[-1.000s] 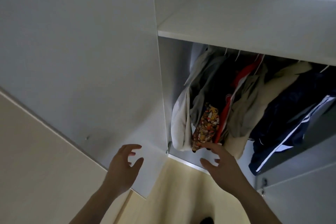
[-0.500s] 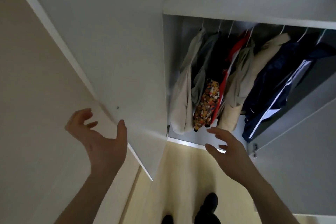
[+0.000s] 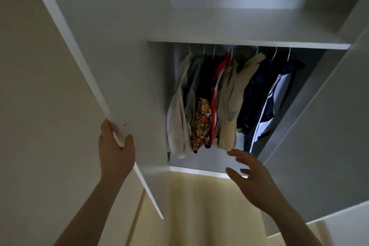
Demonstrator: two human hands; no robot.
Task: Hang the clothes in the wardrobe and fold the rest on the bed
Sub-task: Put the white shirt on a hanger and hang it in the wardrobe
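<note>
Clothes (image 3: 225, 102) hang packed on white hangers in the open wardrobe (image 3: 249, 43), under its shelf; from the left wall: a cream garment (image 3: 176, 122), a grey one, a dark one with an orange patterned cloth (image 3: 202, 126) below it, a red strip, a beige bundle (image 3: 227, 110), then a navy jacket with white stripes (image 3: 265, 110) toward the right wall; hems stop above the wardrobe floor edge (image 3: 199, 171). My left hand (image 3: 116, 152) grips the free edge of the left door (image 3: 111, 56), thumb on the inner face just below a small screw, fingers (image 3: 104, 132) curled behind the edge; the door stands swung out. My right hand (image 3: 253, 181) is open, fingers spread and loosely bent, holding nothing, hovering before the front bottom edge, just below the beige bundle; not touching it. Right door (image 3: 327, 146) also open; pale wood floor (image 3: 199, 215) below.
</note>
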